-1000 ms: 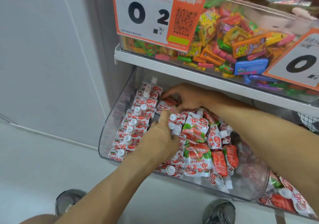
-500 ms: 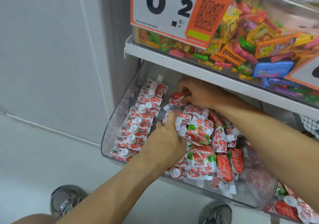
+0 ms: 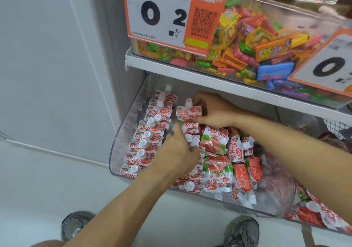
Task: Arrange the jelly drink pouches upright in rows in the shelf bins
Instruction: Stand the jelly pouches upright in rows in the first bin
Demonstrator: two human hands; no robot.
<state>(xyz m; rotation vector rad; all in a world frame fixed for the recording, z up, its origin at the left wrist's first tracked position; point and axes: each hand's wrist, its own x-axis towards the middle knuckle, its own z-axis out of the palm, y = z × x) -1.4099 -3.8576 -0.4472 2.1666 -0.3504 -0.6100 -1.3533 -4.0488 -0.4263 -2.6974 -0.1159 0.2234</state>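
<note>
A: What is the bin point(image 3: 122, 142) made of?

B: Clear hard plastic with a rounded front corner and a thin rim. It sits under a white shelf point(image 3: 190, 71). Glossy foil pouches fill it, red and white with strawberry print and white screw caps.

A: How do they lie?

B: Along the left wall one row point(image 3: 146, 142) stands upright, caps up, packed tight from front to back. To the right a loose heap point(image 3: 224, 163) lies flat and crossed, some caps pointing down at the front wall.

A: And the hands?

B: The right hand point(image 3: 215, 109) has its fingers closed on the right edge of one pouch point(image 3: 187, 112), held upright near the back, just right of the row. The left hand point(image 3: 177, 149) presses down on pouches in the middle; its fingers curl into them, but whether they grip one cannot be told.

A: Any free room?

B: A narrow dark gap runs between the row and the held pouch. The shelf edge hangs close over the right hand. Above it sits a bin of bright wrapped candy point(image 3: 257, 42) behind an orange price tag point(image 3: 171, 16).
</note>
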